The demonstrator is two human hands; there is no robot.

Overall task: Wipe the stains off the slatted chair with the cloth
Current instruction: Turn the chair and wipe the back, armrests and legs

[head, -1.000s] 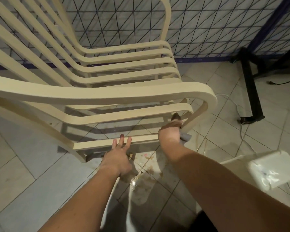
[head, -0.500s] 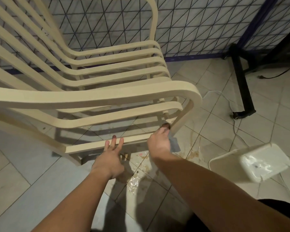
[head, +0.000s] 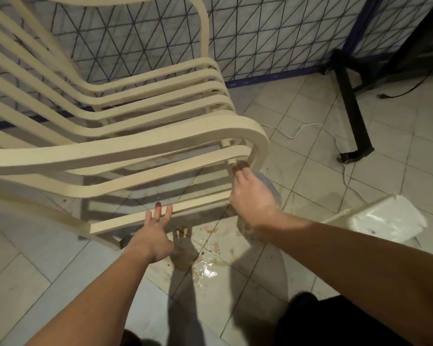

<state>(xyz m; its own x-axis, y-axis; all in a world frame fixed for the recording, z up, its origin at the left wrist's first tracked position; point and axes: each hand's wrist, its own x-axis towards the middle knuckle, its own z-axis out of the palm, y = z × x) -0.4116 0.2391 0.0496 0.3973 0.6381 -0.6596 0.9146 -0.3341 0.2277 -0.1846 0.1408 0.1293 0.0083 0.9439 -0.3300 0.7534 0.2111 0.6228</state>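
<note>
The right hand (head: pixel 251 196) is seen from behind, raised to the front end of the slatted chair (head: pixel 125 148), its fingertips (head: pixel 239 168) tucked under the bend where the armrest curves down; a grey cloth (head: pixel 268 182) shows past the far edge of the hand and appears to be pinched in it, though the fingers themselves are mostly hidden, so the hold is only partly seen. The cloth is pressed to the inner side of the curved front member, beside a small round dowel end. The left hand (head: pixel 155 233) is laid flat with fingers straight and slightly spread, grasping nothing, its fingertips (head: pixel 160 211) resting against the lowest front slat of the chair. The chair is pale cream, built of long bent slats running from the back down to the seat front, and is viewed from its side, the near armrest crossing the middle of the view. Below the hands, the tiled floor (head: pixel 298 126) carries a wet patch (head: pixel 205 269) with brownish and pinkish smears. To the right, near the forearm, a white plastic item (head: pixel 385 218) lies on the floor; what it is cannot be told. Farther off, a white cable (head: pixel 303 128) trails over the tiles near a black metal stand foot (head: pixel 355 121). A wire mesh panel (head: pixel 260 33) with a blue frame stands behind the chair.
</note>
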